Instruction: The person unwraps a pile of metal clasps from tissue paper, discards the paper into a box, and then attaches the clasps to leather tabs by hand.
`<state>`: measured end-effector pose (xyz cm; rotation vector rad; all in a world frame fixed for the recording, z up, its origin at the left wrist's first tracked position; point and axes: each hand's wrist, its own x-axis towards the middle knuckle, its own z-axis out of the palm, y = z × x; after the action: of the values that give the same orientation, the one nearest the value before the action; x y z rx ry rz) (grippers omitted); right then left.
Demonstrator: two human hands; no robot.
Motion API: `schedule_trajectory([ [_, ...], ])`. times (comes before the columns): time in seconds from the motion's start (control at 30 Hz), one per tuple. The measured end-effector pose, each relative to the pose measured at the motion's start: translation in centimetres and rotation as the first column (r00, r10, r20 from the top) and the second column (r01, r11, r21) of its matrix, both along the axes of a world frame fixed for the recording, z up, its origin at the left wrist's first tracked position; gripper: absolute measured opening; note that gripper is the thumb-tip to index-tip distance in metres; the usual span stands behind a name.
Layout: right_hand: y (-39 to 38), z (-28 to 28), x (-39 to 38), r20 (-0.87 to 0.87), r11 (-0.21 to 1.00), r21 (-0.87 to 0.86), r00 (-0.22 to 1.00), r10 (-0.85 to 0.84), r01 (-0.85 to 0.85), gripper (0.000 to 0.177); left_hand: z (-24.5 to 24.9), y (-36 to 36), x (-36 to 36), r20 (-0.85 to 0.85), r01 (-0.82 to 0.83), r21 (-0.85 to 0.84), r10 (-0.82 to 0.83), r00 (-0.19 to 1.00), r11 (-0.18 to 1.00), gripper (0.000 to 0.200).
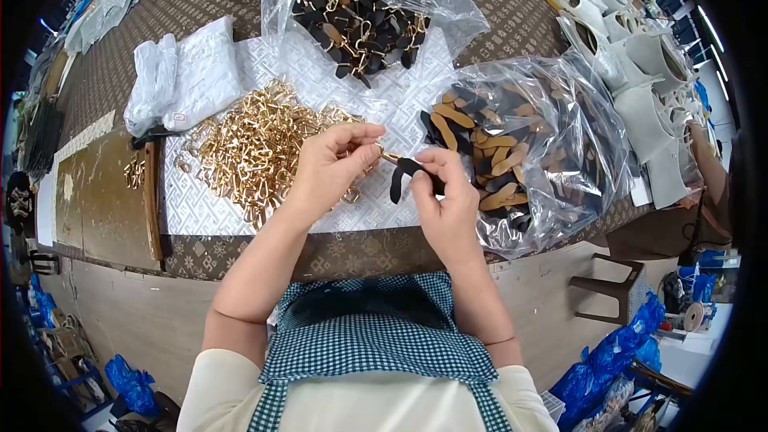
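Note:
Over the front of the table, my left hand pinches a gold metal clasp. Close by on the right, my right hand grips a black strap tab, which meets the clasp and has an end hanging down between the hands. A large pile of gold clasps lies left of and behind my left hand. To the right of my right hand, a clear plastic bag spills loose tabs, some tan side up and others black.
Another clear bag at the back holds black tabs with gold clasps. White plastic packets lie at the back left, near a worn board. Grey shoe-like pieces line the right side; a brown stool stands below.

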<state>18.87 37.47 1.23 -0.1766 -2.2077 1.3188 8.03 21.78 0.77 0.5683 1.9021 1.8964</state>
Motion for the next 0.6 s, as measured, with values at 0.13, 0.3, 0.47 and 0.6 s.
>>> schedule_trajectory([
  [0.13,-0.1,-0.5,-0.3,0.074,1.0,-0.01,0.997,-0.01,0.011,0.022,-0.5,-0.2,0.6,0.094,-0.004,0.048,0.0,0.996,0.999,0.017],
  [0.3,-0.2,-1.2,-0.5,0.071,0.999,-0.048,0.997,0.004,0.0,0.023,0.0,-0.5,0.7,0.051,0.162,-0.031,-0.16,0.986,0.986,0.021],
  [0.47,-0.6,-1.2,-0.3,0.041,0.989,-0.11,0.994,0.104,-0.099,0.023,0.6,0.2,1.2,0.235,0.249,0.001,-0.242,0.941,0.968,0.029],
  [0.6,-0.5,-1.5,-0.1,0.043,0.976,-0.208,0.996,0.077,-0.066,0.022,-0.7,0.1,0.9,0.203,0.286,0.012,-0.283,0.937,0.958,0.034],
])
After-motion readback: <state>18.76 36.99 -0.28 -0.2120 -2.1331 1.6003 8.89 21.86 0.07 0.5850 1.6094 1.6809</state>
